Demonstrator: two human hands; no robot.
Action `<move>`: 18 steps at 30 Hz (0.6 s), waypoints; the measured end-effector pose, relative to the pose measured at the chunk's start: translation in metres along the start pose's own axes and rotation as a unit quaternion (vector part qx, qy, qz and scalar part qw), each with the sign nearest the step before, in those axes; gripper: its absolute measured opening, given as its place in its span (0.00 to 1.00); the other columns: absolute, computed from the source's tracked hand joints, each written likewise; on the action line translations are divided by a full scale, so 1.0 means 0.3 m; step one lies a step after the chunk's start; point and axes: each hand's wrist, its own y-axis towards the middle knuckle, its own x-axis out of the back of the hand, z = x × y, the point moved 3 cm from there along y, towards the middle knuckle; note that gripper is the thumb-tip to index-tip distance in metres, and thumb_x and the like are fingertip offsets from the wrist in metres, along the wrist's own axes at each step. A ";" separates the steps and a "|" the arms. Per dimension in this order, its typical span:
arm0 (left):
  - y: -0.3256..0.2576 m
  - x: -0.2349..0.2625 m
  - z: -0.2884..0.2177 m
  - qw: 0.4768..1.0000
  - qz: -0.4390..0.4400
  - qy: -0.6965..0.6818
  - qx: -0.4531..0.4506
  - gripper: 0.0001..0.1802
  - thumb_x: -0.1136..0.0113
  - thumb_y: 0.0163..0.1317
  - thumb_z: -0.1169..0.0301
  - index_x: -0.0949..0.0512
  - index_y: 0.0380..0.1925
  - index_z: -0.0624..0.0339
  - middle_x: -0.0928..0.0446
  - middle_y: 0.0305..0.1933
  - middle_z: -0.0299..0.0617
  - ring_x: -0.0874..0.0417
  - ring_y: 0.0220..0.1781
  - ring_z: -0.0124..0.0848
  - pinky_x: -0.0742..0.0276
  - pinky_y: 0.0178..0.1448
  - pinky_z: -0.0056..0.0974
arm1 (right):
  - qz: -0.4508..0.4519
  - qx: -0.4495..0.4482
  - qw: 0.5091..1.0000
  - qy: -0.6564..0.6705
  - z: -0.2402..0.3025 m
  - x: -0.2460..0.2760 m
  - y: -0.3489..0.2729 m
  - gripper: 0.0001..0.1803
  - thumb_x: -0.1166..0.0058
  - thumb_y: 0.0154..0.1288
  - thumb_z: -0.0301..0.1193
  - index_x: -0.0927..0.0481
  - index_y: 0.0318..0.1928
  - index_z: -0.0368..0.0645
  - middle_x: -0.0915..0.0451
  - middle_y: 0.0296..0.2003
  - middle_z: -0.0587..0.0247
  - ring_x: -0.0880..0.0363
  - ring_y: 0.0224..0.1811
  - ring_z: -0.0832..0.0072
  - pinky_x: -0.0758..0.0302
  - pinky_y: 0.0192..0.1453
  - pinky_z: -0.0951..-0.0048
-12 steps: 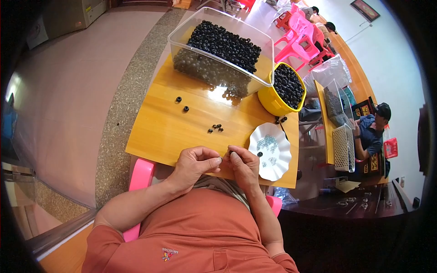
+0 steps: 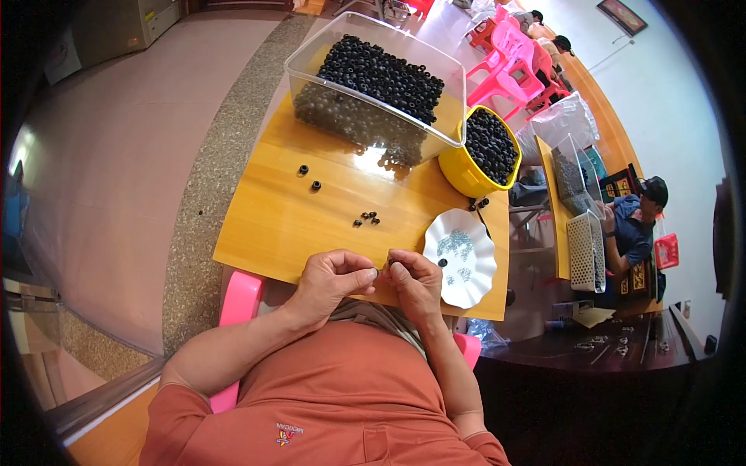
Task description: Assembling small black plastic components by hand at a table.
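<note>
My left hand [image 2: 330, 286] is closed in a pinch over the near edge of the table, with a tiny dark spot at its fingertips that is too small to name. Close beside it, my right hand [image 2: 416, 289] pinches a small black part [image 2: 391, 262], mostly covered by thumb and finger. To the right of that hand lies a white scalloped plate [image 2: 482, 268] with small shiny bits [image 2: 455, 245] and one black part [image 2: 443, 263] on it. Several small black parts [image 2: 367, 218] lie on the wood beyond my hands, and two black ring-shaped parts [image 2: 316, 186] lie farther left.
A clear plastic bin [image 2: 299, 74] of black ring-shaped parts stands at the table's [image 2: 264, 233] far side, beside a yellow tub [image 2: 460, 171] of similar black parts. At right, a person [image 2: 633, 225] sits by another table with a white perforated basket [image 2: 581, 252]. Pink chairs [image 2: 509, 66] stand behind.
Both hands keep nearly the same pinched pose at the table's edge. The right fingertips shift only slightly around the black part.
</note>
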 end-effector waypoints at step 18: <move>0.006 0.004 0.006 1.000 -0.001 0.007 -0.005 0.07 0.37 0.60 0.77 0.22 0.38 0.65 0.19 0.35 0.40 0.17 0.33 0.27 0.18 0.40 0.30 | 0.014 -0.022 0.999 0.040 -0.001 -0.002 0.004 0.09 0.47 0.68 0.25 0.23 0.45 0.34 0.21 0.33 0.63 0.25 0.35 0.78 0.26 0.42 0.77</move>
